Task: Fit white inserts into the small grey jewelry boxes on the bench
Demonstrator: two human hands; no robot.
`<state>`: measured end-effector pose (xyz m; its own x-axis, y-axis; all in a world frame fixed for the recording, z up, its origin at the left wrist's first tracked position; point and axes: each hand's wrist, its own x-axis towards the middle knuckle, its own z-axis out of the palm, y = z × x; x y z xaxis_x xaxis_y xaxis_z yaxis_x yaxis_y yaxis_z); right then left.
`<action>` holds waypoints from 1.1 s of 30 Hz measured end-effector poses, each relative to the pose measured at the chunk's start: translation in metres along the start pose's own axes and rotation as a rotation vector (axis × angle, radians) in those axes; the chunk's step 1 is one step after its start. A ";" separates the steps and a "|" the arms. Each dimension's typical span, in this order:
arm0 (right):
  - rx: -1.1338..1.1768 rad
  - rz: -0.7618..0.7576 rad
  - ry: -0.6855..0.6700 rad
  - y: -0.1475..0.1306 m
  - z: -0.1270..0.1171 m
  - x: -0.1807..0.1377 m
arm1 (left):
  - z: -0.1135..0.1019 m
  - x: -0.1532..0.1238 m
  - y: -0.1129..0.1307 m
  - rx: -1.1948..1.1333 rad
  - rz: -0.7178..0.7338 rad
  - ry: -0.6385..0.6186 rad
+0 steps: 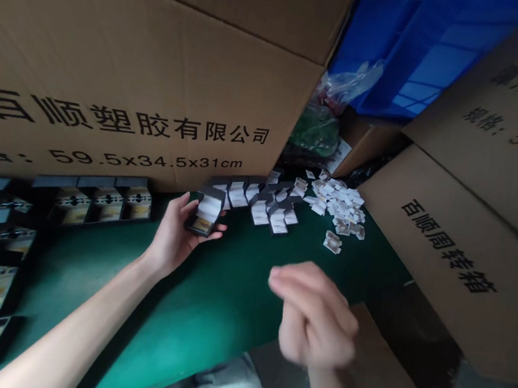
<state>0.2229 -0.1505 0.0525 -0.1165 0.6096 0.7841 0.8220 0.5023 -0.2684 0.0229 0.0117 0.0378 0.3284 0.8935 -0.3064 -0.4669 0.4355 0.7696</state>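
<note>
On the table (171, 327), small boxes (261, 211) lie left of a heap of pieces (337, 203).

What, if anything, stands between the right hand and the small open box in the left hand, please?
Only fingers of the left hand jut past the right edge of the box; nothing else visible blocks the right hand.

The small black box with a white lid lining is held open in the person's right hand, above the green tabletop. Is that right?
Not quite: the head view shows the small black box held open in the person's left hand, above the green tabletop.
</note>
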 end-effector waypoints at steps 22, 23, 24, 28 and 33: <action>0.384 0.650 -0.550 0.052 -0.004 -0.021 | -0.006 0.002 -0.003 0.038 -0.018 -0.056; 0.482 0.652 -0.568 0.048 0.002 -0.015 | -0.006 0.003 -0.002 0.037 -0.013 -0.053; 0.576 0.651 -0.597 0.046 0.010 -0.006 | -0.007 0.003 -0.002 0.037 -0.007 -0.049; 0.766 0.656 -0.863 0.047 0.054 0.033 | -0.010 0.005 -0.001 0.042 0.028 -0.040; 0.535 0.394 -0.990 0.053 0.108 0.067 | -0.017 0.008 0.007 -0.005 0.107 0.056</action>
<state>0.1984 -0.0172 0.0306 -0.4807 0.8694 -0.1144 0.5880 0.2228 -0.7776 0.0085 0.0236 0.0315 0.2299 0.9397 -0.2531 -0.5011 0.3373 0.7970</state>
